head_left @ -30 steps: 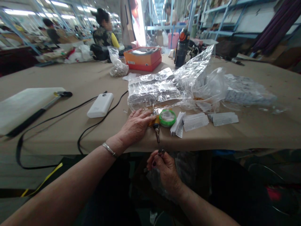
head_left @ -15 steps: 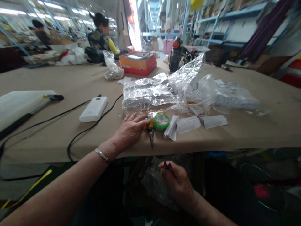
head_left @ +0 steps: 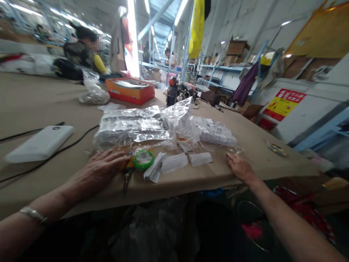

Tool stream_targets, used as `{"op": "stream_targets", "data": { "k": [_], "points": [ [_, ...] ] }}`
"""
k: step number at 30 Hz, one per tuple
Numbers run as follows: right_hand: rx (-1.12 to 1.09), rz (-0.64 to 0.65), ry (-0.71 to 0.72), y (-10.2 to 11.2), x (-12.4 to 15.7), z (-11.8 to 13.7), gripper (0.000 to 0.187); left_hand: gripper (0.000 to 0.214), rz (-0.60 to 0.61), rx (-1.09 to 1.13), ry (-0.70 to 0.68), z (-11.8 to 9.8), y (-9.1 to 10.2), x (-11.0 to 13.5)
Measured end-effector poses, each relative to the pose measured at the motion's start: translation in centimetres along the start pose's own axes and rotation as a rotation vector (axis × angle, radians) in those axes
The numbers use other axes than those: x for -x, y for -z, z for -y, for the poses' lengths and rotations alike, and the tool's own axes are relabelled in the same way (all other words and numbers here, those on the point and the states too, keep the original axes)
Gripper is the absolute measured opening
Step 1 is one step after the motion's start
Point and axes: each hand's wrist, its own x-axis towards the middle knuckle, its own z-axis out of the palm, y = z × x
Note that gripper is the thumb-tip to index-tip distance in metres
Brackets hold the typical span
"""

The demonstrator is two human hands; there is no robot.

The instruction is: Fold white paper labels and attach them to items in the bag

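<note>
My left hand (head_left: 99, 166) lies flat on the brown table (head_left: 40, 174), fingers spread, touching the orange handle of a soldering iron (head_left: 127, 176) whose tip points toward the table's front edge. A round green tin (head_left: 143, 159) sits just right of it, followed by small stacks of white paper labels (head_left: 174, 162). My right hand (head_left: 240, 166) rests on the table near the front edge, right of the labels, fingers down on the surface; I cannot make out anything in it. Clear plastic bags of packed items (head_left: 136, 125) lie behind.
A white power bank (head_left: 40, 143) with black cables lies at left. An orange box (head_left: 130, 90), a dark bottle (head_left: 172, 92) and a bagged bundle (head_left: 94, 95) stand further back. A seated person works at the far left. Shelving lines the right background.
The view has swung right. My right hand rose from below the table edge, where it pinched a small dark piece, and now rests on the table to the right. The left hand stayed put.
</note>
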Motion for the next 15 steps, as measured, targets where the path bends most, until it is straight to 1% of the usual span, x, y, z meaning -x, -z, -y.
{"op": "stream_targets", "data": {
  "k": [1, 2, 4, 5, 6, 8, 10, 11, 13, 15],
  "points": [
    [-0.006, 0.003, 0.017, -0.5, -0.4, -0.9, 0.038, 0.034, 0.040, -0.045, -0.038, -0.2, 0.1, 0.1],
    [-0.015, 0.004, 0.037, -1.0, -0.8, -1.7, 0.038, 0.036, 0.078, -0.079, -0.048, -0.3, 0.2, 0.3],
    [-0.041, -0.002, 0.083, -2.0, -1.2, -3.1, 0.040, 0.038, 0.099, -0.112, -0.038, -0.3, 0.2, 0.6],
    [-0.052, -0.014, 0.094, -2.5, -1.3, -3.7, 0.044, 0.038, 0.116, -0.116, -0.027, -0.3, 0.2, 0.7],
    [-0.054, -0.037, 0.100, -2.9, -1.3, -4.2, 0.049, 0.039, 0.129, -0.124, -0.011, -0.2, 0.2, 0.8],
    [-0.014, -0.138, 0.112, -3.5, -1.1, -5.0, 0.056, 0.040, 0.147, -0.136, 0.002, -0.3, 0.1, 0.9],
    [-0.010, -0.228, 0.051, -3.7, -0.9, -5.4, 0.061, 0.040, 0.146, -0.129, 0.003, -0.4, 0.2, 1.0],
    [-0.023, -0.250, 0.007, -3.7, -0.8, -5.5, 0.063, 0.039, 0.134, -0.115, 0.006, -0.5, 0.2, 1.0],
    [-0.074, -0.266, -0.095, -3.6, -0.6, -5.8, 0.064, 0.037, 0.098, -0.086, 0.014, -0.9, 0.4, 1.2],
    [-0.145, -0.282, -0.190, -3.7, -0.5, -6.2, 0.061, 0.037, 0.064, -0.087, 0.014, -1.4, 0.7, 1.5]
  ]
}}
